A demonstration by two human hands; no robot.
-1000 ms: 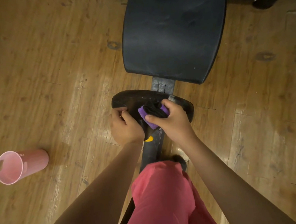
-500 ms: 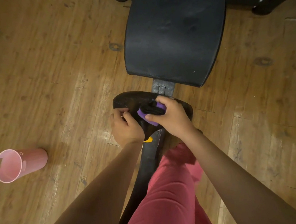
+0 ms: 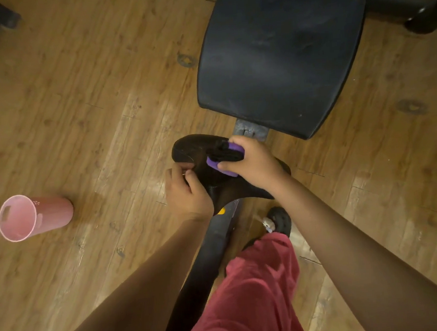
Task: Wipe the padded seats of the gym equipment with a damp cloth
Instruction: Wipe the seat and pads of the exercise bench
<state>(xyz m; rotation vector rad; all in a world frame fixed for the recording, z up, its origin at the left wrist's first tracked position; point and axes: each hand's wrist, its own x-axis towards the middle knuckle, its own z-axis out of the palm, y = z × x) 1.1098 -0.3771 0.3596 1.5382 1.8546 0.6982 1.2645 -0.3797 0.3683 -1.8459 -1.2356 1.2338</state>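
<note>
Two hands work one small padded seat [image 3: 201,151]: the right hand [image 3: 253,160] clamped on a soft, bunched purple cloth [image 3: 224,159], the left hand [image 3: 185,190] pinching the firm pad's near edge, likely to steady it.

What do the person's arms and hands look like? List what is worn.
Both forearms are bare, with no sleeves in view. The left hand and right hand wear no gloves, and no watch or bracelet shows at either wrist. A red trouser leg shows below.
</note>
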